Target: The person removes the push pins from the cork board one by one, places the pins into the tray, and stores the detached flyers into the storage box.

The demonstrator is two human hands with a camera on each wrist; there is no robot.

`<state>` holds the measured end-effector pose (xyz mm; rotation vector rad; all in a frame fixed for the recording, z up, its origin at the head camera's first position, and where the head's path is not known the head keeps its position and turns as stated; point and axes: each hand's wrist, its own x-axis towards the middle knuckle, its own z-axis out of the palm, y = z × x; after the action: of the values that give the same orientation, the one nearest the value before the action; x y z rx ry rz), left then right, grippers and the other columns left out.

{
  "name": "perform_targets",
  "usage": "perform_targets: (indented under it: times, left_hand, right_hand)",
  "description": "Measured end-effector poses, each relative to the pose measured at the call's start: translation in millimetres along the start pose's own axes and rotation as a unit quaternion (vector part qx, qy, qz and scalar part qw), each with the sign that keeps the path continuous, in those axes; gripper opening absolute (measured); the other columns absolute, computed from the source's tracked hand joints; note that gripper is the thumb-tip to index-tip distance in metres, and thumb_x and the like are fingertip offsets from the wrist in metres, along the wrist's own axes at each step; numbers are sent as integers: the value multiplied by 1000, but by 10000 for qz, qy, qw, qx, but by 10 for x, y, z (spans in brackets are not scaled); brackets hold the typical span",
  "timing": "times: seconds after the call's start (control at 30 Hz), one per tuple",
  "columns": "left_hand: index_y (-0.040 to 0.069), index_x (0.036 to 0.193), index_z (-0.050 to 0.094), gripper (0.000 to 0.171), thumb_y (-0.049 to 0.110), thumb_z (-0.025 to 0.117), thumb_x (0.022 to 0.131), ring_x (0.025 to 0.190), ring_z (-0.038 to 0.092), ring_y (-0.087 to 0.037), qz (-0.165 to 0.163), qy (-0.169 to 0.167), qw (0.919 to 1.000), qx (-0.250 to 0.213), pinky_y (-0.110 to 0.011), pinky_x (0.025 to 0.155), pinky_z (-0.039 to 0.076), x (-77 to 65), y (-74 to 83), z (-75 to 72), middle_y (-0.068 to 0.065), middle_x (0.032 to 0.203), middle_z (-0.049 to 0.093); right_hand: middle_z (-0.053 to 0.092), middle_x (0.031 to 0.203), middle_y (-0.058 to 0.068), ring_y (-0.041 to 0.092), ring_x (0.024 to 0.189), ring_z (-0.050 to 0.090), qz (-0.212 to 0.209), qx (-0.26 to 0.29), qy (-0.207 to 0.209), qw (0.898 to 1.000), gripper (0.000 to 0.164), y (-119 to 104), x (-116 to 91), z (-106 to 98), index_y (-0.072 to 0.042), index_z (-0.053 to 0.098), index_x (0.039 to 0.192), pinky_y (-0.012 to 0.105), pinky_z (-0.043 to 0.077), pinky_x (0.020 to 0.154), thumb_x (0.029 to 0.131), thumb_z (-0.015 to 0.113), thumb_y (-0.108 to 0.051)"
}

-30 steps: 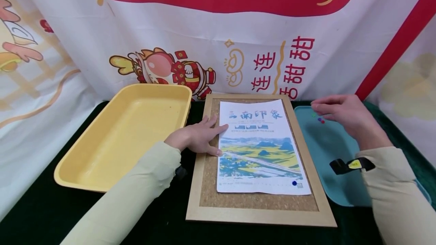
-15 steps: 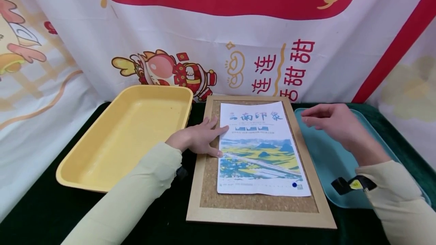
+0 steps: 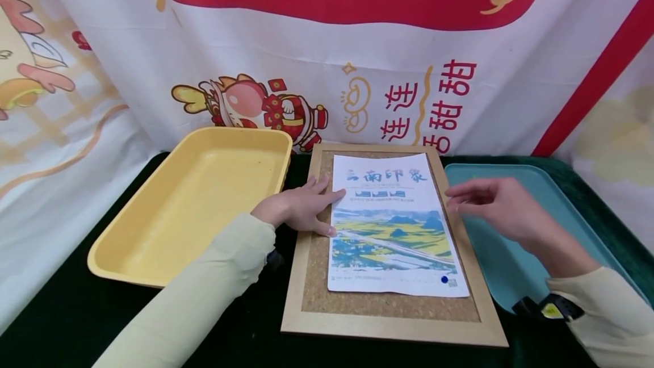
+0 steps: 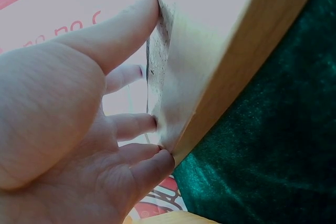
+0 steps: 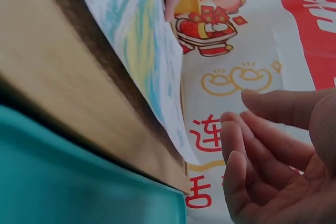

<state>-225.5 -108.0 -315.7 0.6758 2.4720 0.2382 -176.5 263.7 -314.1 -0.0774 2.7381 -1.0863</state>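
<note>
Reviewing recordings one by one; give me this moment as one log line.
Left hand: touching paper, board | Right hand: over blue tray, nothing visible held | Blue pin: near paper's lower right corner

Left hand (image 3: 309, 206) and right hand (image 3: 493, 206) bare. My left sleeve (image 3: 196, 291) and right sleeve (image 3: 610, 311) match: long, plain, pale cream-yellow, wrinkled towards the cuffs. On my right wrist, a black fitting (image 3: 571, 306) bearing a bright yellow patch (image 3: 552, 312). At my left wrist, a small dark piece (image 3: 274, 259), mostly hidden.
</note>
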Motion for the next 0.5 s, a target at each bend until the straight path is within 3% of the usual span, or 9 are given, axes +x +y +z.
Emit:
perform_targets:
  times: [0.27, 0.5]
  left_hand:
    - [30, 173, 13, 89, 46, 67, 104, 167, -13, -38, -57, 3, 10000, 53, -60, 134, 11, 22, 3, 5, -12, 180, -14]
    - [29, 173, 13, 89, 46, 67, 104, 167, -13, -39, -34, 4, 10000, 68, -60, 134, 11, 17, 11, 1, -13, 180, -13]
  right_hand:
    - [77, 120, 6, 20, 101, 68, -583, 147, -815, 9949, 44, 47, -129, 32, -11, 75, 134, 27, 59, 79, 94, 82, -29]
    - [79, 119, 6, 21, 103, 70, -588, 466, -1552, 9850, 39, 112, -192, 88, -9, 76, 131, 25, 59, 81, 96, 80, -24]
